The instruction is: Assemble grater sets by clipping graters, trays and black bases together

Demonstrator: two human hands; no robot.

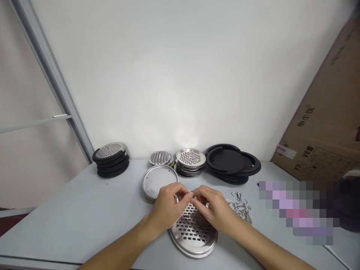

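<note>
While left hand (168,206) and right hand (216,208) pinch mostly hidden part (192,192) over perforated disc (194,230), box (323,123) reads "V3"; "V6" beside.

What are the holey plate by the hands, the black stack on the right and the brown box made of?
Plate: polished metal, maybe steel; it's silvery and shiny. Black stack: matte plastic or rubber, perhaps; it barely shines. Brown box: probably cardboard; dull, brown and printed.

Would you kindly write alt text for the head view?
Someone's left hand and right hand meet at the far edge of a round, slotted silver metal disc. Behind, stacked perforated metal discs and round black pieces sit on a grey table.
</note>
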